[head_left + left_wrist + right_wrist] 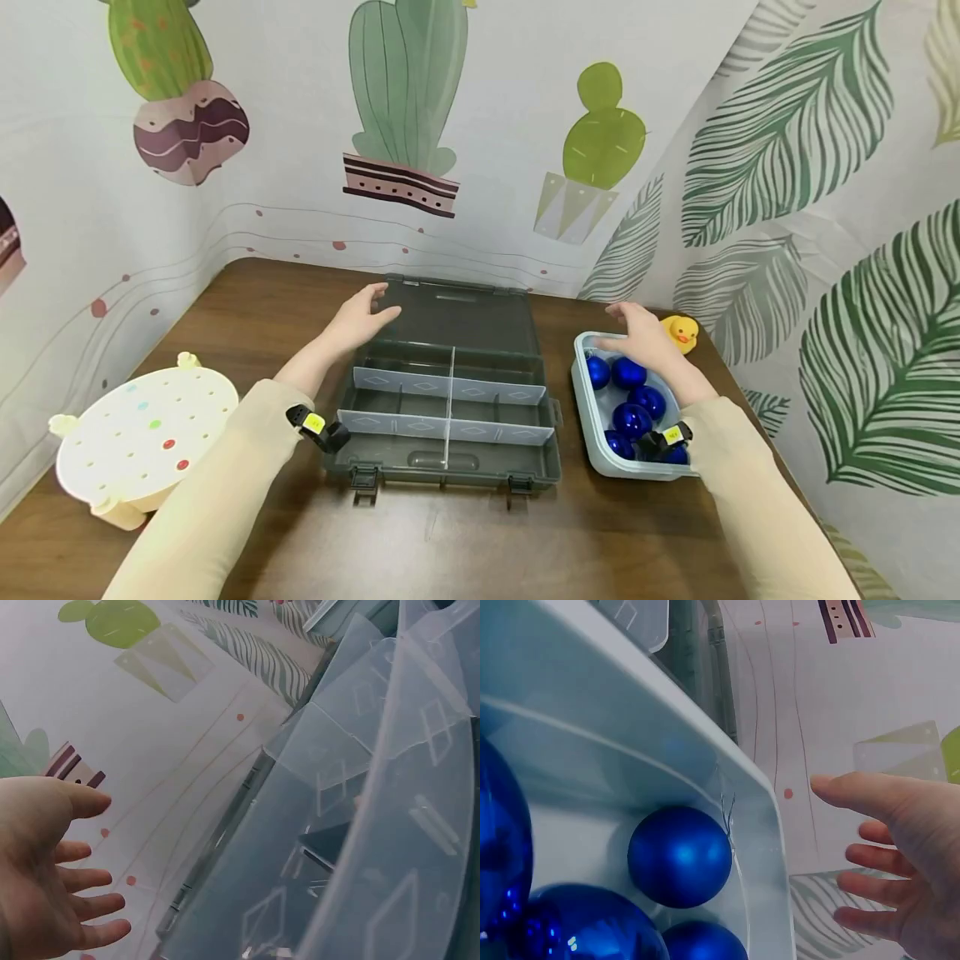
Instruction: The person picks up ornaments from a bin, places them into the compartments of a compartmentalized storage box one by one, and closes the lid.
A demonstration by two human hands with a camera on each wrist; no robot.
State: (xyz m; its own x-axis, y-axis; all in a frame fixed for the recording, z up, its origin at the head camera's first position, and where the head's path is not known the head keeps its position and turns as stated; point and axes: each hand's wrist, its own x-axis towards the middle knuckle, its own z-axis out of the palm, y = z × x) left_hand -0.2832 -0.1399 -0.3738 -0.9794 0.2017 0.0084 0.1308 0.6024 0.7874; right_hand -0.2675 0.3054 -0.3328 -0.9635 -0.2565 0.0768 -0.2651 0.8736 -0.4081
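In the head view my left hand [362, 318] hovers over the left rear of a dark organizer case [442, 475], its fingers apart and holding nothing. The case's lid [465, 312] lies folded back, and pale dividers [487, 390] split the inside into compartments. My right hand [641, 337] is above the far end of a light blue bin [588, 433], also with nothing in its grasp. Several shiny blue balls [632, 421] lie in the bin; one ball [679, 857] near its corner looks matte in the right wrist view. In the left wrist view the fingers [94, 904] are loosely spread.
A yellow rubber duck [681, 332] sits behind the bin at the table's right edge. On the left stands a round cream board [142, 433] with small holes and a few coloured dots. The wooden table [420, 550] meets a printed cloth backdrop [510, 125].
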